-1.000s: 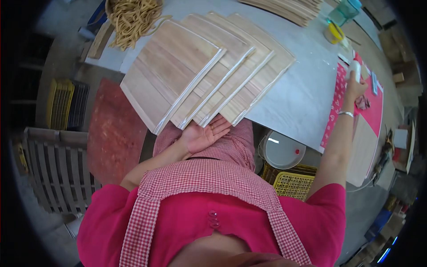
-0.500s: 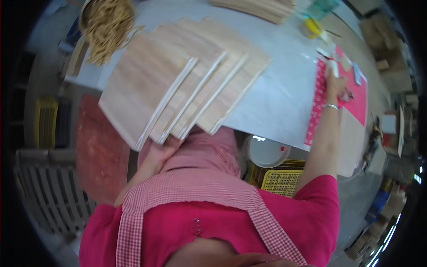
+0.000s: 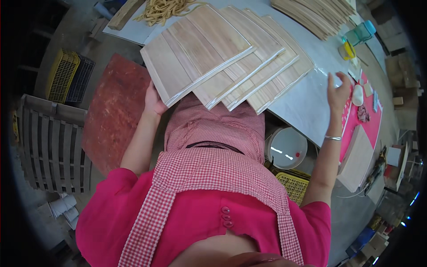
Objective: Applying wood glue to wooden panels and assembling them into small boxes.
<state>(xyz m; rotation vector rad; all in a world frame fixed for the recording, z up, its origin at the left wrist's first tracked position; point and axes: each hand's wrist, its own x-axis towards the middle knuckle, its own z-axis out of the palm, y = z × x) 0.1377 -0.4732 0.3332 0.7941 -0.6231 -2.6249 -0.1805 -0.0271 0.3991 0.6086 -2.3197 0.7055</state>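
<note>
Several flat boards of joined wooden strips [image 3: 200, 49] lie fanned over one another in front of me, with whitish, shiny lines along their near right edges. My left hand [image 3: 154, 99] grips the lower left edge of the top board, its fingers partly hidden beneath it. To the right of the boards, my right hand [image 3: 339, 91] is raised over the table, thumb and fingers apart, holding nothing. Close by it, a white bottle-like thing [image 3: 357, 95] and a crumpled dark pink cloth [image 3: 363, 114] lie on a pink sheet [image 3: 372, 122].
Long wooden strips [image 3: 316, 15] are stacked at the back of the pale table [image 3: 307, 95]. A teal jar [image 3: 361, 32] and yellow cup [image 3: 347, 51] stand right of them. Tan bands [image 3: 167, 9] lie at the back left. A white bucket [image 3: 288, 149] stands below the table edge.
My right hand has come away from the white bottle-like thing on the pink sheet, toward the boards. My left hand has shifted along to the top board's left side. The whole view has turned.
</note>
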